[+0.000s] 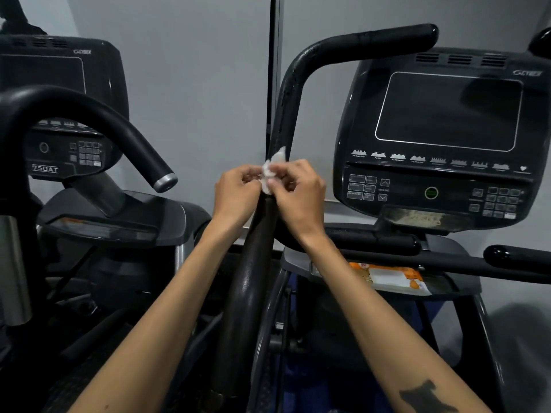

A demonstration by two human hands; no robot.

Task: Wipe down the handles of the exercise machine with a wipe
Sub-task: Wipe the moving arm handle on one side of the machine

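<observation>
**Both hands on a crumpled wipe at the handle's middle**

At the far left stands a second exercise machine, dark and glossy, its console (64, 144) marked "750AT" and its curved black handlebar (98, 120) ending in a silver cap. Behind it a pale grey wall (193, 84) runs across to a dark vertical strip (272, 70).

Moving toward the centre, the left hand (235, 193) comes up from the lower left, its fingers curled and pinching one edge of the wipe (272, 169). The wipe is small, white and bunched into a crumpled wad, with one pointed corner sticking up above the fingers. It sits against the front of the handle (256, 263), about halfway up the long black bar.

That handle is a thick, dark tube with a slightly worn sheen; it rises from the bottom of the view, passes between the two hands, then bends over to the right at the top into a rounded end.

Just right of the wipe, the right hand (298, 193) pinches its other side, thumb and fingertips closed on the white material, so each grip is narrow and holding the wipe. A dark tattoo shows on the right forearm.

Further right sits this machine's console (441, 138), with a blank dark screen, a green-ringed button and a keypad. Below it, an orange and white packet (390, 277) lies on a tray (447, 286) under a horizontal black bar (447, 263).
</observation>
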